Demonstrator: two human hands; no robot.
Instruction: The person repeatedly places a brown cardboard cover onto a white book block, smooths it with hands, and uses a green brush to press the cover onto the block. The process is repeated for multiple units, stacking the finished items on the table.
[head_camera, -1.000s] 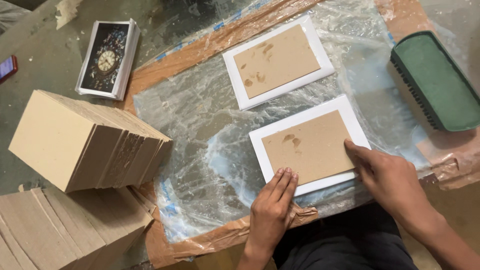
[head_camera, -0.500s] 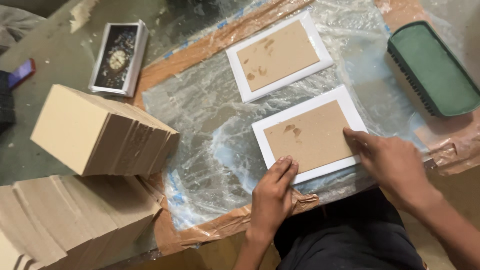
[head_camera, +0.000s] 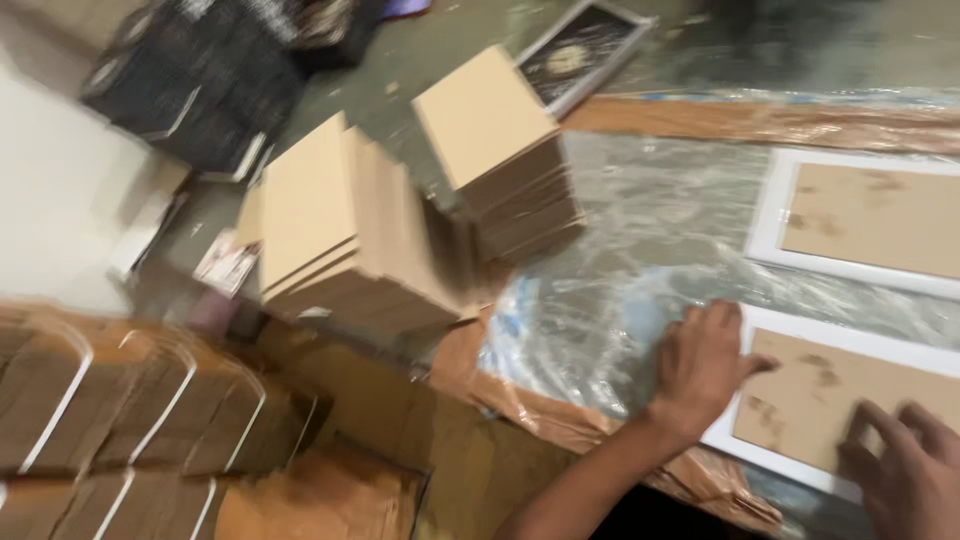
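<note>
A white picture frame (head_camera: 850, 395) with a brown backing board lies face down on a plastic-covered work surface (head_camera: 640, 250) at the lower right. My left hand (head_camera: 705, 365) rests flat on the frame's left edge, fingers spread. At the bottom right corner, my right hand (head_camera: 905, 475) presses on the backing board. A second white frame with brown backing (head_camera: 865, 220) lies farther back on the right, untouched. The picture is blurred by motion.
Two stacks of brown boards (head_camera: 500, 150) (head_camera: 330, 235) stand left of the work surface. Bundles of strapped cardboard (head_camera: 130, 410) fill the lower left. A framed dark picture (head_camera: 585, 50) lies at the top, and dark items (head_camera: 200, 70) sit at the upper left.
The view has swung sharply to the left, bringing the board stacks and strapped bundles into sight. Both hands stay on the near frame; the green object has left the view.
</note>
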